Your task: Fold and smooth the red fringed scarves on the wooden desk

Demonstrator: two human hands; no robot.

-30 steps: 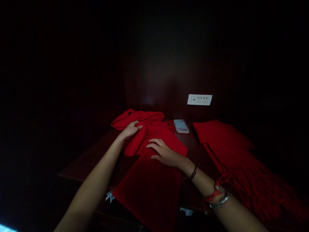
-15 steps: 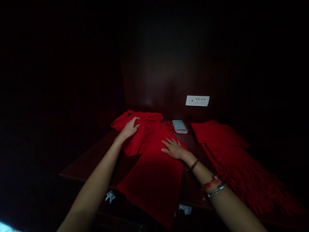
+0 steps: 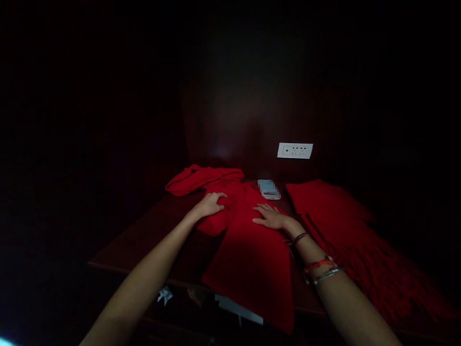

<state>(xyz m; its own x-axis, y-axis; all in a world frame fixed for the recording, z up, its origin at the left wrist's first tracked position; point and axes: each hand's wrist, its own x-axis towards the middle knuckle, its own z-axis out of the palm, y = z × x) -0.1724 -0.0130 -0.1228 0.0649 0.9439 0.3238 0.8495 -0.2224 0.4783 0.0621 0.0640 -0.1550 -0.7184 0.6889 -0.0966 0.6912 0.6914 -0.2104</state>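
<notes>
A red scarf (image 3: 252,269) with fringe lies spread on the dark table, its near end hanging over the front edge. My left hand (image 3: 212,204) grips the scarf's left part, thumb and forefinger showing; the other fingers are mostly hidden. Flat on the scarf's right side rests my right hand (image 3: 270,216), fingers spread, holding nothing. Behind my left hand is a bunched red cloth (image 3: 201,178); whether it belongs to the same scarf I cannot tell.
A folded red scarf (image 3: 331,202) with long fringe lies to the right on the table (image 3: 144,240). A phone (image 3: 268,188) sits near the back wall, below a white socket plate (image 3: 294,150). Pale scraps (image 3: 164,295) show under the table's front edge.
My left hand has moved right and nearer, with the scarf's left part shifting along. My right hand has slid right, and the scarf's near end has swung to the right.
</notes>
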